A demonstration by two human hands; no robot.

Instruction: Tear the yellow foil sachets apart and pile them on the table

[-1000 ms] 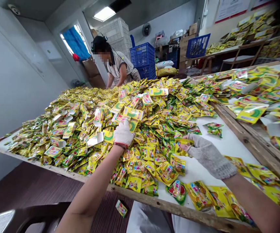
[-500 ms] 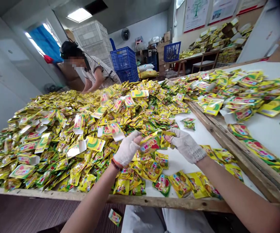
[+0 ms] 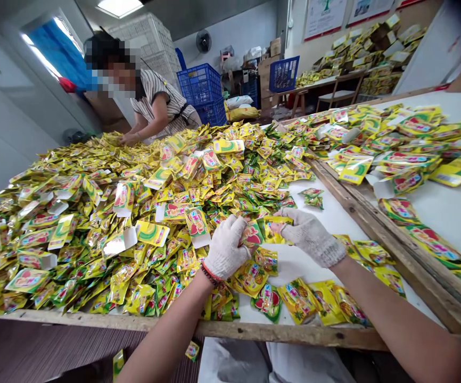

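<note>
Both my hands wear white knit gloves with the fingertips bare. My left hand (image 3: 228,247) is closed on a green sachet (image 3: 253,233) with a red watermelon print; its fingers cover part of it. Just to the right, my right hand (image 3: 312,238) pinches a yellow sachet (image 3: 275,230) by its right end. The two sachets are side by side above the white tabletop (image 3: 294,260). Under and left of my left hand spreads a large heap of sachets (image 3: 146,282). A small open carton (image 3: 197,226) with a watermelon print lies on the heap beside my left fingers.
A wooden rail (image 3: 354,213) divides the table, with flat cartons (image 3: 434,247) beyond it. A wooden lip (image 3: 254,331) runs along the near edge. Across the heap a co-worker (image 3: 162,106) bends with hands in the sachets. Blue crates (image 3: 200,88) stand behind.
My left hand has turned over and closed further, its back now facing up. The larger printed piece it held earlier no longer shows. The co-worker's head and arms have shifted; the view has moved slightly.
</note>
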